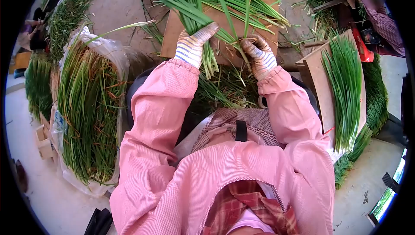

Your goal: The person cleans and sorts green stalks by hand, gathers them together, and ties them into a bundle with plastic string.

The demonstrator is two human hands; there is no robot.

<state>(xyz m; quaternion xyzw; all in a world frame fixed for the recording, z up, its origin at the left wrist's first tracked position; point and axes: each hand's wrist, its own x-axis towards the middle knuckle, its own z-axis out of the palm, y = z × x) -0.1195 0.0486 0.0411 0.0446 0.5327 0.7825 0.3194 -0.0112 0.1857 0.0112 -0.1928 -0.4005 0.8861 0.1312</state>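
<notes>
My left hand point(194, 44), in a dirty striped glove, is closed around a bunch of long green chives point(190, 12). Their leaves point up and left, and their pale ends hang below the hand. My right hand point(260, 54), gloved the same way, pinches a chive stalk point(244, 57) near its base, where some brownish leaf shows. That stalk rises between both hands. Behind them, loose chives point(246, 6) lie across a brown board point(171, 30). Green and dry trimmings point(225, 89) are heaped below my hands, above my lap.
At left stands a clear plastic bag point(123, 62) full of chives mixed with brown leaves point(88, 118). A neat chive bundle point(343, 92) rests on a tilted board point(314, 73) at right. Other people's sleeves point(387, 30) show at the edges. Scraps litter the floor.
</notes>
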